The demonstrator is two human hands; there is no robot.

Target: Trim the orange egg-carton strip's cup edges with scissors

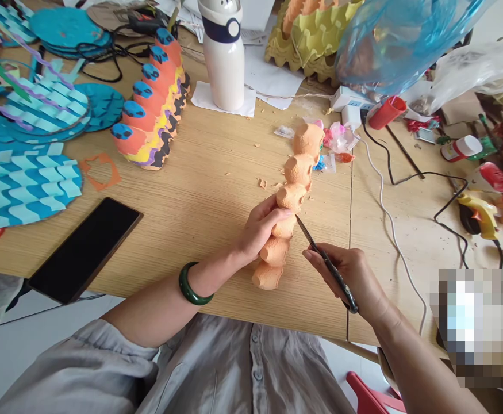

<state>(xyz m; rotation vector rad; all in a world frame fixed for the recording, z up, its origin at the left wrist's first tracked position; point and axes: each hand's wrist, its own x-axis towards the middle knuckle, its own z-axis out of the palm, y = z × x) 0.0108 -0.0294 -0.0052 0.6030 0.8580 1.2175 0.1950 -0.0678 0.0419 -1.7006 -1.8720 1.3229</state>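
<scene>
My left hand (260, 229) is closed round the near half of an orange egg-carton strip (298, 168), a row of bumpy cups lying on the wooden table (208, 172). My right hand (354, 279) grips a small pair of dark-handled scissors (326, 263), its blade tip touching the strip just right of my left thumb. A green bangle (189, 286) circles my left wrist. Small orange scraps lie on the table round the strip.
A painted orange, yellow and black carton piece (152, 103) stands at the back left, beside blue paper fans (31, 178). A black phone (85, 248) lies near the front edge. Behind stand a white bottle (224, 54), a yellow glue gun (477, 214), cables and a blue plastic bag (402, 40).
</scene>
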